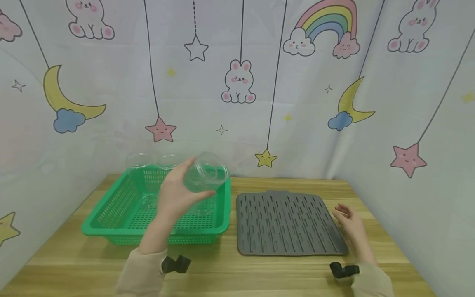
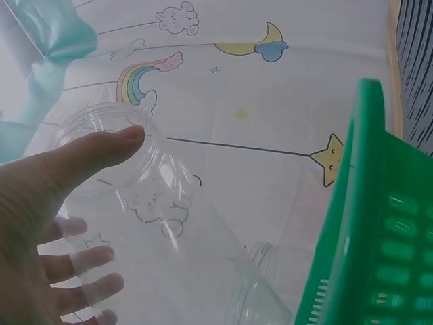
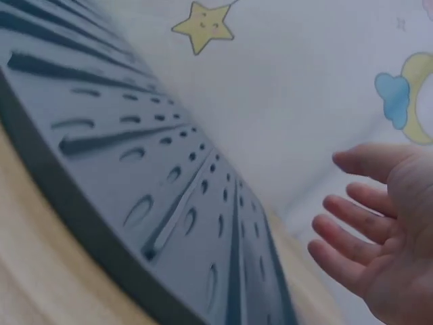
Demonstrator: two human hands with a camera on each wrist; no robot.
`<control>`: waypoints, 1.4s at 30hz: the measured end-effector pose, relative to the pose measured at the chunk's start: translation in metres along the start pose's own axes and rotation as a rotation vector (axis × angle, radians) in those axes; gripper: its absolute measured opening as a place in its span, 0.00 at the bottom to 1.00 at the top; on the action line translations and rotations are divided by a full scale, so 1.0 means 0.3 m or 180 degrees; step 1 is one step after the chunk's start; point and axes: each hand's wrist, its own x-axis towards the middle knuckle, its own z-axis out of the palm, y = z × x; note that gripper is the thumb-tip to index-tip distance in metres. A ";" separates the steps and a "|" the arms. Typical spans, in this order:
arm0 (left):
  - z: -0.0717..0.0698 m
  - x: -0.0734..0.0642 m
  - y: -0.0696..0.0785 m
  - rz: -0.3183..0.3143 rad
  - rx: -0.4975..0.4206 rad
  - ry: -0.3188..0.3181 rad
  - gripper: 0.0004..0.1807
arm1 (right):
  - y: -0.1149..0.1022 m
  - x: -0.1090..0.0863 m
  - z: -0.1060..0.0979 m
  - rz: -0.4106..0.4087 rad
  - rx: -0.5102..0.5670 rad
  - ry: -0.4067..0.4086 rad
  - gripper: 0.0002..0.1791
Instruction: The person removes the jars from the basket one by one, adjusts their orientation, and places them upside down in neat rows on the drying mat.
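My left hand (image 1: pixel 174 192) grips a clear, round plastic jar (image 1: pixel 209 175) above the right part of a green basket (image 1: pixel 111 232). In the left wrist view, the thumb lies by the jar's ringed rim and the other fingers show through its wall. Two more clear jars stand at the basket's back left, a left one (image 1: pixel 139 161) and a right one (image 1: pixel 170 161), with their rims above its edge. At the right edge of a grey slotted drying mat (image 1: pixel 289 222), my right hand (image 1: pixel 351 227) holds nothing, fingers loosely bent.
Basket and mat lie side by side on a wood-grain table (image 1: pixel 222 272). Behind them hangs a white curtain (image 1: pixel 208 103) printed with rabbits, stars and moons; it also closes in both sides. The basket's slatted walls rise around its low floor.
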 end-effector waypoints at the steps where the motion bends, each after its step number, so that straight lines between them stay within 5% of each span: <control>1: 0.005 0.003 0.009 0.0108 0.0074 0.0063 0.54 | -0.010 -0.002 -0.001 -0.0035 -0.0001 -0.0002 0.36; 6: 0.040 0.021 0.054 0.0536 0.0463 0.0317 0.54 | -0.069 -0.002 -0.001 -0.0263 0.0215 -0.0008 0.42; 20: 0.172 0.041 0.123 0.1192 0.1214 0.0360 0.54 | -0.246 -0.005 0.065 -0.0641 0.0788 -0.0207 0.42; 32: 0.287 0.025 0.171 0.1565 0.1585 0.0235 0.50 | -0.341 -0.043 0.126 -0.0963 0.1119 -0.0440 0.38; 42: 0.383 -0.004 0.208 0.1841 0.1801 0.0243 0.50 | -0.375 -0.051 0.193 -0.1341 0.0967 -0.0999 0.35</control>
